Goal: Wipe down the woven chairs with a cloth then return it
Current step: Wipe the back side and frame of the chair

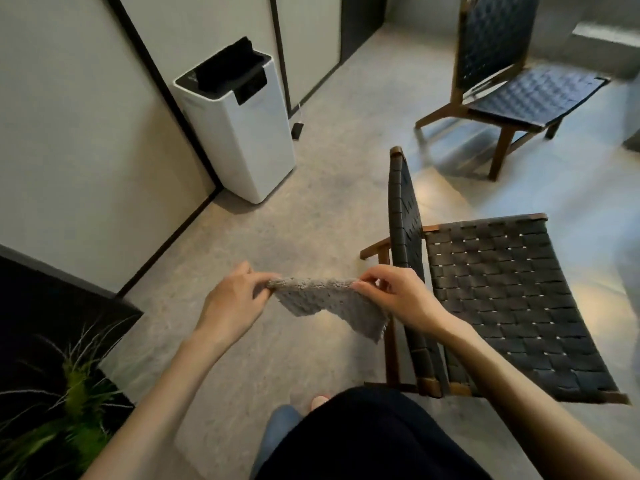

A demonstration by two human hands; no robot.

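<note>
Head view shows you pinching the gray cloth point(329, 303) by its top corners, your left hand point(235, 303) on one and your right hand point(398, 296) on the other, stretched in the air just beside the nearer woven chair point(502, 306). It looks fluffy, soft and light, so it will likely sag and fold; bunching it into one palm should suit wiping.

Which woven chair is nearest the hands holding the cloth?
The near chair at lower right, beside the right hand; the far chair stands at top right.

Head-worn wide view faces forward and down at the floor point(277, 220)
</note>
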